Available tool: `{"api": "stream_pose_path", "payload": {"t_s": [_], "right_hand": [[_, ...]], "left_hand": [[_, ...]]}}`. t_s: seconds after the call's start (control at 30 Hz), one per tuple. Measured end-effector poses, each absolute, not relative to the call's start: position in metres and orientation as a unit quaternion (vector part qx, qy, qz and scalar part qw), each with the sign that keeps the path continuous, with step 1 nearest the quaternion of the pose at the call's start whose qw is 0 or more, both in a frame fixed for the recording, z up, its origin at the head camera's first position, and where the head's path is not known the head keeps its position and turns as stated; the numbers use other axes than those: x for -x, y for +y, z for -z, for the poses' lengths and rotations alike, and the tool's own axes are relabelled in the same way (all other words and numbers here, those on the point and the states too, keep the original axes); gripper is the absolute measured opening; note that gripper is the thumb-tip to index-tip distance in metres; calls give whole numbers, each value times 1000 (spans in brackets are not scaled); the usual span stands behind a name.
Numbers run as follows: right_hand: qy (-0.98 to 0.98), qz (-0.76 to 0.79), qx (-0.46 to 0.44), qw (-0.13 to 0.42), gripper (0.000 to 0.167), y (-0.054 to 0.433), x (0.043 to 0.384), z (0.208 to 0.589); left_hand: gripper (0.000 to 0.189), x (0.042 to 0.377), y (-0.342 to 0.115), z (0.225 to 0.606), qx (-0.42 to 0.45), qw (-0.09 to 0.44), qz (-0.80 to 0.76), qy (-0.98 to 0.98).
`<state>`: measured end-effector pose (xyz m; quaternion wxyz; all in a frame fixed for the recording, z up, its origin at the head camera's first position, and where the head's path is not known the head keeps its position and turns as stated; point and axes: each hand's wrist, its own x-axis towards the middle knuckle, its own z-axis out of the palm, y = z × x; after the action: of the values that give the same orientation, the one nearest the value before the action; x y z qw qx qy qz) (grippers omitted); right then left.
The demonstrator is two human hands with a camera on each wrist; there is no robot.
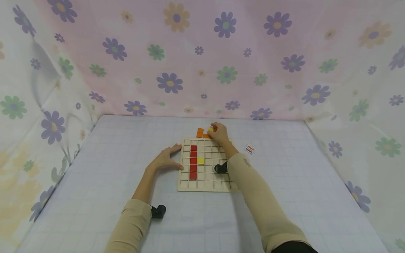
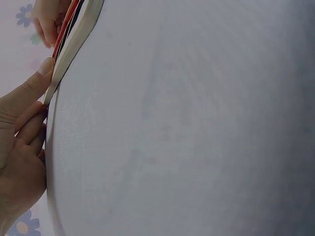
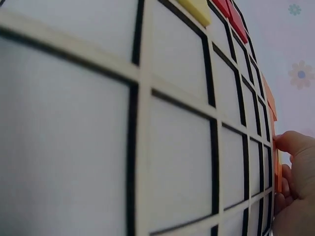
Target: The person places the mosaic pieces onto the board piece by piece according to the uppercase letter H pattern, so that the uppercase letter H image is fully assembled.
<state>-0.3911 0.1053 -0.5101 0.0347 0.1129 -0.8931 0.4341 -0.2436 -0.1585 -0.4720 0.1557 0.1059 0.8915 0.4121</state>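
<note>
A wooden grid board [image 1: 186,188] lies on the table. One of its columns holds several red tiles [image 1: 193,161], and a yellow tile [image 1: 200,161] sits in the cell to their right. At the board's left edge rests my left hand [image 1: 164,158], thumb and fingers spread against the rim; the left wrist view shows the thumb [image 2: 29,91] on that edge. My right hand [image 1: 219,133] reaches past the far edge and pinches another yellow tile [image 1: 210,129] between thumb and fingers. Orange tiles [image 1: 200,133] lie beside and beneath that hand, partly hidden by it.
Right of the board lies a small white piece with red stripes [image 1: 250,149]. The right forearm [image 1: 253,182] and its black wrist camera [image 1: 220,168] cover part of the board's right side. Flowered cloth [image 1: 202,63] hangs behind the table [image 1: 133,140] and at both sides.
</note>
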Motion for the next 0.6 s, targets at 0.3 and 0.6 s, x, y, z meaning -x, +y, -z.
{"api": "stream_pose_path", "payload": {"t_s": [0.3,0.6], "right_hand": [[-899,-425,-94,51,51,107,377,494],[-907,-412,-88,-1,46,108,368,477]], "left_hand": [[96,243,-159,473,-104,157,-416,889],[95,243,-159,475,-104,155,-405,895]]}}
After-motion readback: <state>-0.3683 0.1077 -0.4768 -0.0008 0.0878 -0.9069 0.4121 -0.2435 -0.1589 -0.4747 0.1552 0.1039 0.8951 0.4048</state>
